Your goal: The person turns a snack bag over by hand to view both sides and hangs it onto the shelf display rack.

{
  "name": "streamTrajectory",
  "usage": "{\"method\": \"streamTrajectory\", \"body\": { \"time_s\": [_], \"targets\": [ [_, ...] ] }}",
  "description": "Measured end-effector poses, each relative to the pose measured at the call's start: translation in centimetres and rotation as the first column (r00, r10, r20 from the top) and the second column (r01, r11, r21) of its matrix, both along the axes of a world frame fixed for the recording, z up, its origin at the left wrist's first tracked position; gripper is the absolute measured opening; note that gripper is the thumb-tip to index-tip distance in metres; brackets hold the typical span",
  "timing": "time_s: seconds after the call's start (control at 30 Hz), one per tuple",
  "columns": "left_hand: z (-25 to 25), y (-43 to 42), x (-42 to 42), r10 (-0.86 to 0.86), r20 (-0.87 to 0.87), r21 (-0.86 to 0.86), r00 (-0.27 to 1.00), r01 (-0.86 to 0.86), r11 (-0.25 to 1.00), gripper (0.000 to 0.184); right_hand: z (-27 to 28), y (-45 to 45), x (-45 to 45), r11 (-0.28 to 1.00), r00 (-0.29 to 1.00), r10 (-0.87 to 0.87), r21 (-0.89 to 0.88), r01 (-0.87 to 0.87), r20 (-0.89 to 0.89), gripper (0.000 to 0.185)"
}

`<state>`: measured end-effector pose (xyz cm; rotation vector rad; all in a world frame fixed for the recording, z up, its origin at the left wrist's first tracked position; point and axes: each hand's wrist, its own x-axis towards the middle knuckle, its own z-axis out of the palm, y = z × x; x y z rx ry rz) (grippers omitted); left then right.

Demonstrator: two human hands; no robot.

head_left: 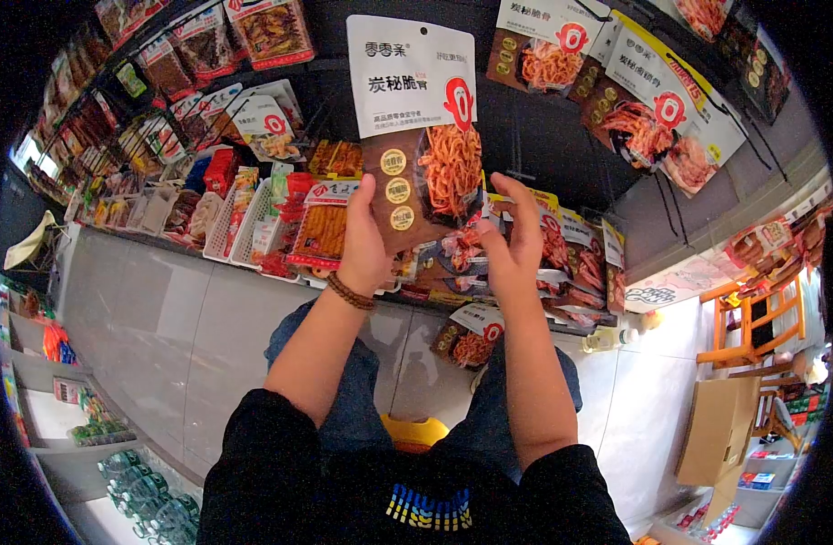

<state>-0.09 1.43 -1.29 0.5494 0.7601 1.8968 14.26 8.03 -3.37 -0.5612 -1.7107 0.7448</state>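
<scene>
My left hand (366,241) grips the lower left edge of a snack packet (414,118), its thumb on the front. The packet is held up, face toward me, white at the top and brown below, with a window showing reddish strips. At the packet's lower right corner is my right hand (512,245), its thumb and fingers apart; whether it touches the packet I cannot tell. A similar snack packet (472,336) lies on the floor between my legs.
More packets (648,100) hang on hooks against the dark display wall. White baskets (253,222) and packaged snacks line the low shelf ahead. To the right are a cardboard box (714,431) and a wooden chair (752,318). Bottles (144,490) stand at lower left.
</scene>
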Motion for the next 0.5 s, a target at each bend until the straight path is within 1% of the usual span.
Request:
{"method": "streamTrajectory", "body": {
  "time_s": [0.03, 0.07, 0.1, 0.13, 0.2, 0.27, 0.33, 0.4, 0.47, 0.5],
  "targets": [
    [-0.1, -0.1, -0.2, 0.000, 0.001, 0.001, 1.000, 0.000, 1.000, 0.041, 0.0, 0.2, 0.1, 0.999, 0.999, 0.002, -0.039, -0.004, -0.045, 0.042],
    [-0.3, -0.1, -0.5, -0.017, 0.008, 0.046, 1.000, 0.016, 0.999, 0.041, 0.0, 0.4, 0.3, 0.997, 0.996, 0.003, -0.078, -0.010, -0.090, 0.041],
    [-0.3, -0.1, -0.7, -0.033, 0.015, 0.090, 0.999, 0.031, 0.995, 0.041, -0.1, 0.5, 0.5, 0.994, 0.996, -0.008, -0.107, -0.002, -0.090, 0.040],
    [-0.3, -0.1, -0.7, -0.032, 0.014, 0.092, 0.999, 0.031, 0.995, 0.041, -0.1, 0.7, 0.7, 0.994, 0.996, -0.007, -0.105, -0.003, -0.091, 0.040],
    [-0.2, -0.2, -0.8, -0.031, 0.046, 0.081, 0.998, 0.027, 0.996, 0.041, 0.0, 0.9, 0.9, 0.986, 0.987, 0.018, -0.160, -0.043, -0.158, 0.041],
    [-0.4, -0.2, -1.1, -0.046, 0.047, 0.098, 0.998, 0.041, 0.994, 0.041, 0.1, 1.1, 1.1, 0.985, 0.989, 0.015, -0.166, -0.040, -0.149, 0.042],
    [-0.8, 0.0, -1.4, -0.062, 0.048, 0.113, 0.997, 0.056, 0.992, 0.042, 0.4, 1.2, 1.2, 0.967, 0.976, 0.050, -0.234, -0.101, -0.212, 0.044],
    [-1.1, 0.2, -1.8, -0.123, 0.106, 0.120, 0.987, 0.110, 0.987, 0.041, 0.3, 1.4, 1.2, 0.958, 0.974, 0.059, -0.262, -0.116, -0.217, 0.047],
    [-0.8, 0.0, -1.8, -0.145, 0.131, 0.107, 0.981, 0.131, 0.986, 0.041, 0.5, 1.3, 1.2, 0.948, 0.973, 0.065, -0.291, -0.129, -0.220, 0.049],
    [-0.7, -0.1, -1.7, -0.165, 0.153, 0.096, 0.974, 0.151, 0.984, 0.040, 0.7, 1.1, 1.1, 0.933, 0.965, 0.089, -0.319, -0.167, -0.247, 0.051]
  ]
}}
